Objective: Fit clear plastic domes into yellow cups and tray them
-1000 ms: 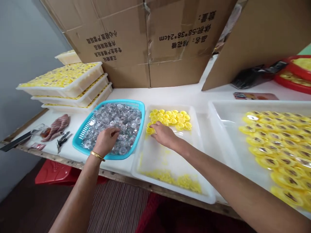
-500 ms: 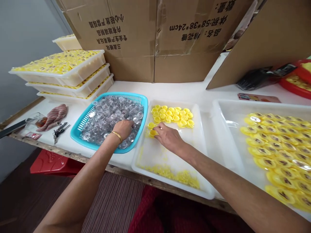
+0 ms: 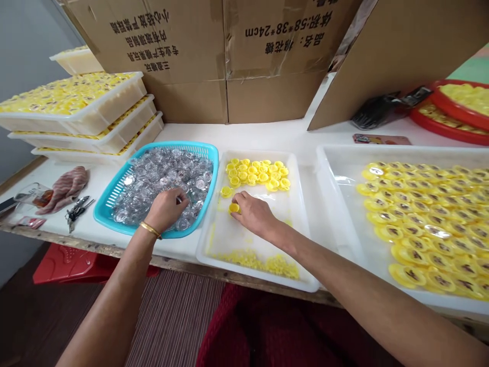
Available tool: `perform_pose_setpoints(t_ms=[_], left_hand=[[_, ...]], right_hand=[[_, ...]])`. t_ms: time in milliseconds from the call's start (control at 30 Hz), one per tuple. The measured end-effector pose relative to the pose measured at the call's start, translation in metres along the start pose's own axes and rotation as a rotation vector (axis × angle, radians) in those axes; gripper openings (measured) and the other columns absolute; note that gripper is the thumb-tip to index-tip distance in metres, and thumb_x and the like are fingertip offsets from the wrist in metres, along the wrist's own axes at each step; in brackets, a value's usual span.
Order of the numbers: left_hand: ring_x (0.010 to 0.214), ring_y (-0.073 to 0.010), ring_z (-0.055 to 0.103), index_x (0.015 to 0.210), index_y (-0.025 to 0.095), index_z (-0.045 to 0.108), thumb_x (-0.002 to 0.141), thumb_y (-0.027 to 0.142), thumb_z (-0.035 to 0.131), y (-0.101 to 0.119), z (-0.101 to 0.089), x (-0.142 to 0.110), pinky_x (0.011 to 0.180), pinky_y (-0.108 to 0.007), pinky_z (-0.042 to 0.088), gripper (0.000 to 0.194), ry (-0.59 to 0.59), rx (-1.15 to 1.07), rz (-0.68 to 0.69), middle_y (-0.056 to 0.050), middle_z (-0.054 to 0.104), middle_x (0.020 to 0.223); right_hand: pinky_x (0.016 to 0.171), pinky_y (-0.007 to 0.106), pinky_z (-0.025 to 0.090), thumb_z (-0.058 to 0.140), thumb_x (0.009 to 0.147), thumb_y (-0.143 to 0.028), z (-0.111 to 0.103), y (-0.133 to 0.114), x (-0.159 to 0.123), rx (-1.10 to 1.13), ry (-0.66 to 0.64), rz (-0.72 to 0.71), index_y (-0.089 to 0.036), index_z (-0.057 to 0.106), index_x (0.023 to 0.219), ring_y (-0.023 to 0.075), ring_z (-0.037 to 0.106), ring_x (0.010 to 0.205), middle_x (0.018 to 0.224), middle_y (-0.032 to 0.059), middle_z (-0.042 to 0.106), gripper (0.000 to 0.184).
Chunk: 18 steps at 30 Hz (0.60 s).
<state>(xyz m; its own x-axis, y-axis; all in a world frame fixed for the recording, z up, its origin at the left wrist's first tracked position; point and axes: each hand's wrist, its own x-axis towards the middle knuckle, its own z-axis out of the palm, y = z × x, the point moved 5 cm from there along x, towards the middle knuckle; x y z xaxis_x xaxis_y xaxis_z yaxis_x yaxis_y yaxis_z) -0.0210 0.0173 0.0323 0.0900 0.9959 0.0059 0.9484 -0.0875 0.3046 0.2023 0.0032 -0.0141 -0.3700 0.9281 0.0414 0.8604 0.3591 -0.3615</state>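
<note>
My left hand (image 3: 166, 208), with a gold bangle at the wrist, is over the blue basket (image 3: 100, 208) of clear plastic domed pieces (image 3: 153, 176). Its fingers are curled together, and whatever they hold is hidden. My right hand (image 3: 254, 213) pinches a small yellow plastic cup (image 3: 234, 208) between thumb and fingers, above the white tray (image 3: 305, 244). More yellow cups (image 3: 252, 172) stand grouped at that tray's far end, with one cup (image 3: 226, 192) a little apart near my fingers. Yellow crumbs (image 3: 263, 262) lie along the near side.
On the right, a larger white tray (image 3: 346, 224) holds rows of yellow cups with dark centres. Filled trays (image 3: 110, 120) are stacked at the left. Cardboard (image 3: 198, 102) stands behind. Keys (image 3: 78, 211), a cloth (image 3: 66, 186), a phone (image 3: 382, 139) and red trays (image 3: 439, 125) lie around.
My right hand has drawn the yellow cup towards me, away from the cup beside it. My left hand has shifted within the basket, its fingers curling up. The whole view has swung slightly.
</note>
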Motion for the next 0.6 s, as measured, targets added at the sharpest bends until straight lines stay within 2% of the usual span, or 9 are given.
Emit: perform_pose_setpoints(t_ms=[133,233,333,400,433,500,567,600], left_hand=[[0.046,-0.0111,0.048,0.070,0.017,0.060,0.072,0.038,0.056,-0.007,0.002,-0.016,0.048,-0.023,0.036,0.021,-0.020,-0.437,-0.188,0.000,0.063,0.059],[0.041,-0.0096,0.044,0.073,0.016,0.058,0.069,0.039,0.059,-0.014,0.008,-0.020,0.043,-0.021,0.034,0.023,-0.029,-0.601,-0.263,0.000,0.063,0.056],[0.041,-0.0122,0.047,0.075,0.017,0.060,0.070,0.040,0.058,-0.022,0.018,-0.017,0.043,-0.022,0.035,0.023,-0.092,-0.545,-0.272,0.000,0.062,0.053],[0.047,-0.0165,0.054,0.077,0.018,0.063,0.071,0.038,0.057,-0.024,0.018,-0.015,0.046,-0.025,0.038,0.021,-0.120,-0.377,-0.232,-0.002,0.063,0.055],[0.053,-0.0190,0.057,0.078,0.019,0.066,0.072,0.036,0.057,-0.021,0.014,-0.015,0.049,-0.027,0.040,0.020,-0.087,-0.259,-0.202,-0.003,0.064,0.060],[0.063,-0.0225,0.061,0.084,0.020,0.069,0.075,0.032,0.055,-0.005,-0.002,-0.019,0.057,-0.031,0.042,0.020,0.104,-0.032,-0.126,-0.007,0.067,0.074],[0.068,-0.0218,0.061,0.088,0.019,0.070,0.080,0.029,0.052,0.026,-0.013,-0.031,0.064,-0.033,0.044,0.022,0.318,0.057,-0.009,-0.009,0.066,0.086],[0.067,-0.0196,0.061,0.087,0.019,0.070,0.082,0.028,0.052,0.045,-0.011,-0.037,0.067,-0.032,0.045,0.022,0.347,0.008,0.073,-0.008,0.066,0.087]], right_hand=[[0.058,0.026,0.040,0.060,0.081,-0.025,-0.014,0.016,-0.029,0.041,0.092,0.048,-0.020,0.053,0.099,0.0181,0.064,0.082,0.102,0.0037,0.065,0.019],[0.058,0.026,0.041,0.061,0.081,-0.025,-0.026,0.026,-0.049,0.047,0.169,0.087,-0.021,0.052,0.100,0.0171,0.064,0.079,0.099,0.0024,0.066,0.022],[0.059,0.027,0.043,0.061,0.080,-0.025,-0.035,0.033,-0.063,0.044,0.236,0.107,-0.022,0.050,0.101,0.0180,0.065,0.080,0.097,0.0022,0.067,0.024],[0.060,0.028,0.044,0.061,0.079,-0.025,-0.038,0.037,-0.069,0.078,0.252,0.143,-0.022,0.050,0.101,0.0187,0.066,0.079,0.097,0.0026,0.067,0.025],[0.061,0.028,0.045,0.061,0.078,-0.025,-0.038,0.039,-0.072,0.114,0.250,0.172,-0.022,0.050,0.100,0.0189,0.066,0.078,0.095,0.0023,0.067,0.025],[0.062,0.029,0.047,0.063,0.077,-0.027,-0.037,0.043,-0.076,0.220,0.247,0.237,-0.023,0.049,0.096,0.0187,0.066,0.075,0.089,0.0010,0.067,0.024],[0.063,0.029,0.048,0.065,0.075,-0.028,-0.038,0.046,-0.079,0.341,0.283,0.284,-0.022,0.049,0.095,0.0170,0.065,0.071,0.090,0.0009,0.066,0.026],[0.063,0.029,0.049,0.065,0.074,-0.028,-0.038,0.047,-0.080,0.391,0.310,0.301,-0.022,0.049,0.097,0.0159,0.064,0.069,0.093,0.0015,0.065,0.029]])
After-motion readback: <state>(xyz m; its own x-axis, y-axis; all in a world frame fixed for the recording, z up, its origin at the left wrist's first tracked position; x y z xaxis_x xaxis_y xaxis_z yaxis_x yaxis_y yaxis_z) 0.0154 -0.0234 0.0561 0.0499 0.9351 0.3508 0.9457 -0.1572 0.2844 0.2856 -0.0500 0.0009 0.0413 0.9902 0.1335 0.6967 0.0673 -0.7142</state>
